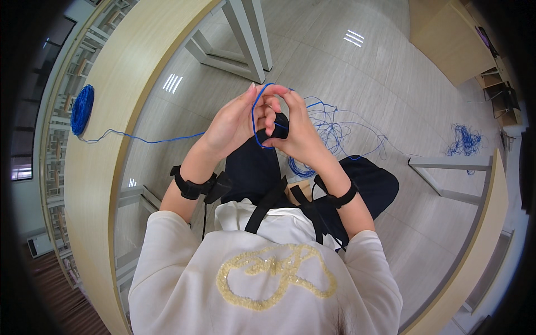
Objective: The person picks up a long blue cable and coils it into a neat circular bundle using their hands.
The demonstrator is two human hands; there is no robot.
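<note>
Between my hands, a loop of thin blue wire [253,120] stands in a rounded shape above my lap. My left hand [231,120] is on the loop's left side, its fingers curled through it and its thumb pointing up. On the other side, my right hand [298,125] is bent into a C, with fingertips at the loop's top and thumb at its bottom. A strand runs left from behind my left wrist to a blue wire coil [82,110] at the table's edge. A black shape [278,127] shows through the loop; I cannot make out what it is.
Loose blue wire [330,134] lies tangled on the tiled floor beyond my right hand, with another tangle [464,139] farther right. A pale wooden table [95,223] curves along my left, and another tabletop [474,262] is at right. Grey metal legs [245,42] stand ahead.
</note>
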